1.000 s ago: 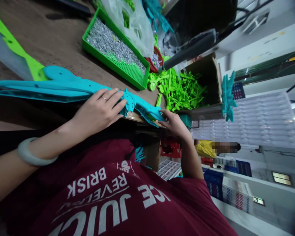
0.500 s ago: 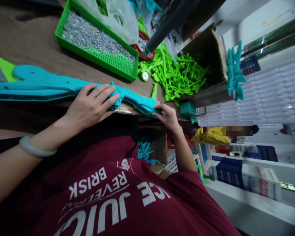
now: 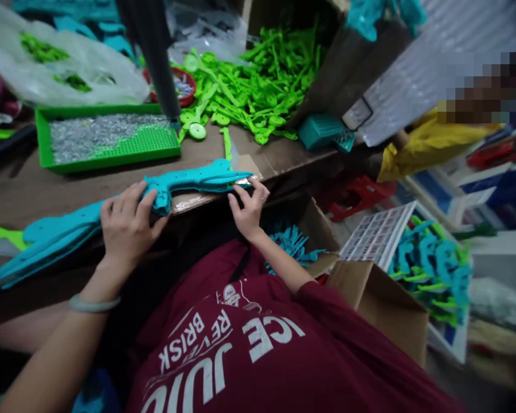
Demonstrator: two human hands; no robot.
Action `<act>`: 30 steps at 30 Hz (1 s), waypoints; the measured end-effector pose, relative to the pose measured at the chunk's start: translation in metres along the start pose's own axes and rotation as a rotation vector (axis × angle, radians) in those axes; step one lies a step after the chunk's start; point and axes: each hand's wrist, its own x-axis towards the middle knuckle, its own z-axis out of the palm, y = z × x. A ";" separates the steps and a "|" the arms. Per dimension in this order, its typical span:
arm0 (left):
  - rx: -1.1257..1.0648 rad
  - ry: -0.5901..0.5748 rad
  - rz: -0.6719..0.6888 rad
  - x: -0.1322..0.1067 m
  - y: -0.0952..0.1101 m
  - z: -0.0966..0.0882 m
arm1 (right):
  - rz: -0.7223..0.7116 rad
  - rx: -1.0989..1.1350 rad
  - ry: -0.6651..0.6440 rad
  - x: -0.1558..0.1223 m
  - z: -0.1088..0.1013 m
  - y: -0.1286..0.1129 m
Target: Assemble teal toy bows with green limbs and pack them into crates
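Note:
A long turquoise plastic part (image 3: 193, 179) lies along the front edge of the table, its narrow end to the right and a broad double-layered end to the left. My left hand (image 3: 126, 221), below which a pale bangle shows, curls its fingers over the middle of the part, beside a chunky ribbed knob. My right hand (image 3: 250, 207) is at the thin right tip, fingers bent around it; a small yellow-green bit shows there. Just beyond that end lies a thin green piece (image 3: 226, 146). Another green piece (image 3: 2, 234) with a grey flat section pokes out at far left.
Behind the part stands a green perforated tray (image 3: 112, 163) of small silvery metal pieces. A dark upright post (image 3: 157, 63) rises beside a red bowl (image 3: 189, 86) and heaped green plastic parts (image 3: 266, 86). A teal basket (image 3: 320, 131) sits by the edge. Cardboard boxes (image 3: 387, 304) stand below; a person in yellow (image 3: 438, 146) is at right.
The view has turned and shifted, so more of the boxes and a white crate at the right shows. Both hands remain on the turquoise part, at about the same places along it.

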 end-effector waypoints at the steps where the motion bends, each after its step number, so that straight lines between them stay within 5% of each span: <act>1: 0.002 -0.007 -0.002 0.000 -0.001 -0.001 | 0.005 -0.014 -0.010 -0.001 0.005 -0.005; 9: 0.015 -0.039 0.021 0.002 -0.007 -0.006 | 0.146 0.057 -0.137 -0.002 0.019 -0.016; 12: 0.002 -0.038 0.019 0.001 -0.008 -0.006 | 0.095 0.106 -0.149 0.000 0.023 -0.009; 15: 0.010 -0.046 0.023 0.001 -0.009 -0.008 | -0.042 0.168 -0.035 0.001 0.027 0.002; 18: 0.014 -0.075 0.063 0.004 -0.010 -0.016 | -0.030 0.219 0.157 0.000 0.026 0.012; 23: -0.023 -0.089 0.155 0.022 -0.013 -0.029 | 0.134 0.263 0.339 0.003 0.008 0.024; 30: -0.020 -0.248 0.306 0.033 -0.015 -0.030 | -0.071 0.209 0.294 0.033 -0.032 0.061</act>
